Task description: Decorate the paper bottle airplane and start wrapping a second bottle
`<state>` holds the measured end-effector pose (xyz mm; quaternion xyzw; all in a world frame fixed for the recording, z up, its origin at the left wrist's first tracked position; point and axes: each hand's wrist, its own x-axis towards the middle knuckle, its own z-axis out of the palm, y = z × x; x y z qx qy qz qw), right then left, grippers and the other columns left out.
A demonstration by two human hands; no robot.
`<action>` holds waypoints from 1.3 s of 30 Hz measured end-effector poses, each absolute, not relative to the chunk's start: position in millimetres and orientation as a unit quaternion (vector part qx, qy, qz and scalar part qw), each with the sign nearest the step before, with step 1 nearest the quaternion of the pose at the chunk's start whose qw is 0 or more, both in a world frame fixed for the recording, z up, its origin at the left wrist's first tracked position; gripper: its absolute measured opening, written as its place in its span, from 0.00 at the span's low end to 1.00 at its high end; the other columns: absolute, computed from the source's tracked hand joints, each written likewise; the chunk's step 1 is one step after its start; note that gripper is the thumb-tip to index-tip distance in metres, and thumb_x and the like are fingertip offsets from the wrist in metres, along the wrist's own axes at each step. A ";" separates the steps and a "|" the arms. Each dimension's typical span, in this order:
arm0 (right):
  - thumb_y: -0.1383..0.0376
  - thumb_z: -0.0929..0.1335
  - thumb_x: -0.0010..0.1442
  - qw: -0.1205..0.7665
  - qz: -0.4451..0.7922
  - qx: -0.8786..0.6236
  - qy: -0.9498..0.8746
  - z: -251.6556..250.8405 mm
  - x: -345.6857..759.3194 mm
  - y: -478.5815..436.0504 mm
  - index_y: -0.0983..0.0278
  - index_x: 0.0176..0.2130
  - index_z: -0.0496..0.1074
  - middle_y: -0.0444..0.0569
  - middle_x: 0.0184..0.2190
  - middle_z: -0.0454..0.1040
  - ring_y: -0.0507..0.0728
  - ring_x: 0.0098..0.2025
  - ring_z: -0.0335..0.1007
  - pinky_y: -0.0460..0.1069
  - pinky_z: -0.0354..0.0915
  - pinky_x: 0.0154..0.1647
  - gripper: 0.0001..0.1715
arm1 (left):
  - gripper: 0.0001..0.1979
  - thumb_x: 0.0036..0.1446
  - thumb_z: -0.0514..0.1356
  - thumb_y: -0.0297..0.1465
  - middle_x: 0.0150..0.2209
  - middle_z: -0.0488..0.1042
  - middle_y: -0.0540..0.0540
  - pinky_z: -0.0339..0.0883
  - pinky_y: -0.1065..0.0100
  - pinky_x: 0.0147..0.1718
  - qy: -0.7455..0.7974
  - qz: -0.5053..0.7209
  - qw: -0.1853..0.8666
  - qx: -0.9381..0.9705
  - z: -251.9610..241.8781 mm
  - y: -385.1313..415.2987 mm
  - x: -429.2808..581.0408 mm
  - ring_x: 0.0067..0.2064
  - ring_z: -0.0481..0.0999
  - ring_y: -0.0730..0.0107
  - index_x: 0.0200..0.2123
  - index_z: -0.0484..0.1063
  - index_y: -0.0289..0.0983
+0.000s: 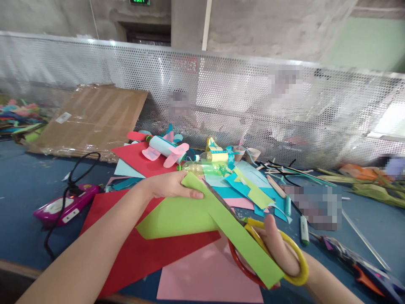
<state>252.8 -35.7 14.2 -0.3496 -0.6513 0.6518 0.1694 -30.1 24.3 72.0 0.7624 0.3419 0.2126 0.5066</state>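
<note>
My left hand (172, 185) is closed on the top edge of a lime-green sheet of paper (177, 217), thumb on top, holding it above the table. My right hand (278, 247) grips scissors (268, 253) with yellow and red handles; their blades run along a cut in the green sheet. A long green strip (240, 236) hangs over the scissors towards me. Beneath lie a red sheet (139, 253) and a pink sheet (205, 276) on the blue table (22, 181).
A purple power strip (65, 204) with black cable lies left. Behind are a cardboard sheet (91, 118), a paper plane model (166, 152), a plastic bottle (205, 169), coloured paper scraps, a marker (304, 230) and a glue gun (363, 266) at right. A perforated metal screen (221, 97) backs the table.
</note>
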 end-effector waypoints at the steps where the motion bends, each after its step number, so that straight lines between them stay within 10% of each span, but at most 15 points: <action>1: 0.25 0.46 0.49 0.174 0.662 -0.348 -0.640 14.5 252.5 -36.0 0.65 0.32 0.75 0.48 0.21 0.70 0.54 0.24 0.68 0.48 0.68 0.30 0.56 | 0.15 0.51 0.67 0.44 0.34 0.79 0.50 0.69 0.68 0.37 0.340 0.206 0.506 0.765 71.9 24.1 -29.3 0.37 0.77 0.67 0.35 0.79 0.39; 24: 0.24 0.49 0.46 0.204 0.631 -0.405 -0.630 23.7 244.5 -43.1 0.64 0.32 0.73 0.48 0.26 0.71 0.54 0.26 0.65 0.49 0.65 0.31 0.53 | 0.15 0.52 0.67 0.42 0.41 0.81 0.48 0.72 0.67 0.42 0.327 0.184 0.522 0.766 65.3 25.9 -24.8 0.43 0.79 0.63 0.40 0.80 0.40; 31: 0.25 0.49 0.49 0.171 0.684 -0.386 -0.595 4.3 253.9 -34.3 0.64 0.37 0.74 0.42 0.18 0.63 0.48 0.15 0.55 0.44 0.55 0.14 0.54 | 0.15 0.54 0.65 0.41 0.47 0.80 0.49 0.71 0.65 0.48 0.324 0.143 0.505 0.787 57.7 24.9 -14.8 0.49 0.78 0.61 0.44 0.80 0.44; 39: 0.28 0.49 0.53 0.228 0.634 -0.389 -0.629 5.3 251.0 -35.3 0.61 0.33 0.74 0.48 0.24 0.74 0.54 0.24 0.69 0.48 0.66 0.24 0.49 | 0.16 0.47 0.70 0.42 0.42 0.82 0.49 0.72 0.65 0.45 0.319 0.216 0.515 0.766 53.1 25.9 -11.5 0.46 0.79 0.59 0.40 0.81 0.44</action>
